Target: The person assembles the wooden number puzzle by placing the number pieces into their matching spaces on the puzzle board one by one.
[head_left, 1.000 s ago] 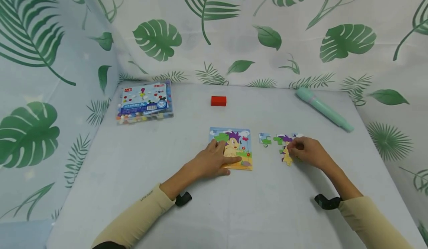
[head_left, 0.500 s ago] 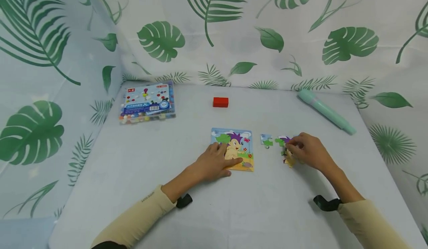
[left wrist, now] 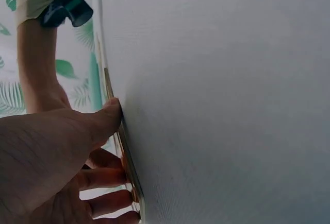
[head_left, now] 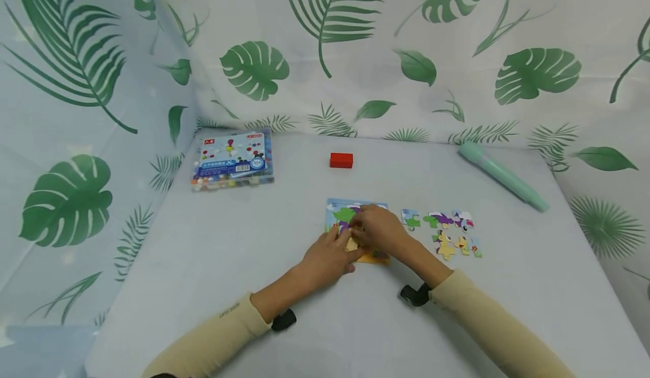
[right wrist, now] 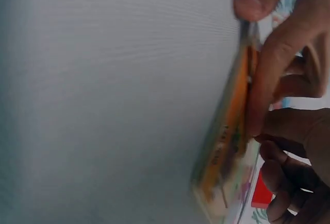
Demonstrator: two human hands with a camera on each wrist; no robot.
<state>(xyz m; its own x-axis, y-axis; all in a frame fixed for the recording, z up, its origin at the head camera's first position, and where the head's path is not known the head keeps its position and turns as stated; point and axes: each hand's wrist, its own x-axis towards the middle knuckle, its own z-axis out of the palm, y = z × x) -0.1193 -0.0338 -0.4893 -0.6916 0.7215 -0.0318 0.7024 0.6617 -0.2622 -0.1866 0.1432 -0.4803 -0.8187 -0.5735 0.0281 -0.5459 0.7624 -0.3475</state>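
A square picture puzzle board (head_left: 332, 210) lies mid-table in the head view, partly covered by both hands. My left hand (head_left: 325, 256) rests on its lower left part, fingers stretched over the picture; in the left wrist view its thumb (left wrist: 109, 115) lies along the board's edge. My right hand (head_left: 382, 231) is over the board's upper right, its fingertips meeting the left ones. Those fingertips pinch a small puzzle piece (head_left: 343, 227) with purple on it, mostly hidden. Several loose puzzle pieces (head_left: 445, 245) lie right of the board.
A clear box of coloured beads (head_left: 233, 161) stands at the back left. Behind the board is a red block (head_left: 341, 160), and a mint-green tube-shaped case (head_left: 503, 176) lies at the back right. Leaf-printed cloth (head_left: 355, 84) hangs around the table.
My right hand has moved left from the loose pieces to the board, bringing a piece along. The left hand stays on the board. The head view has shifted slightly.
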